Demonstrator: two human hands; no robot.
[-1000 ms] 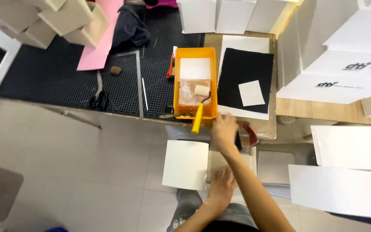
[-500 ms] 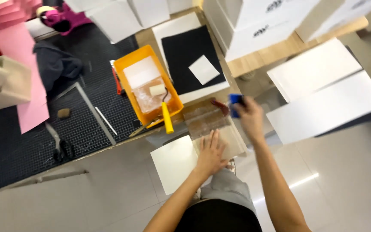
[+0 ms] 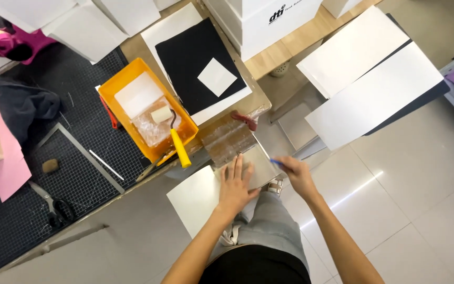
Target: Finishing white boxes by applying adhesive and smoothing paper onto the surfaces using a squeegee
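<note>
Since the earlier frame, our right hand [image 3: 296, 176] has come down from beside the orange tray to the right edge of the grey card, and the view has swung so that the white sheets now lie further to the right.

Our right fingers are pinched together on a small blue tool [image 3: 276, 162], whose tip pokes out to the left and meets the edge of the grey card [image 3: 261, 165]. Our left hand [image 3: 235, 185] lies flat, fingers spread apart and pointing up the frame, pressing on that card where it overlaps the white sheet [image 3: 195, 199] on our lap.

Just above the card lies a glossy, crinkled clear film [image 3: 227, 141], with a reddish-handled tool [image 3: 244, 119] at its upper right corner. To the left stands the orange tray [image 3: 127, 126], which holds a white block, a clear wet patch and a paint roller [image 3: 170, 132] whose yellow handle sticks out over the tray's lower rim. Beyond the tray a black sheet [image 3: 185, 58] rests on white paper, with a small white square [image 3: 217, 77] upon it. Scissors [image 3: 53, 205] and a metal ruler lie on the dark mesh mat [image 3: 22, 226] at the left, well apart from our hands. Two large white boards [image 3: 374, 94] lean at the right.
</note>
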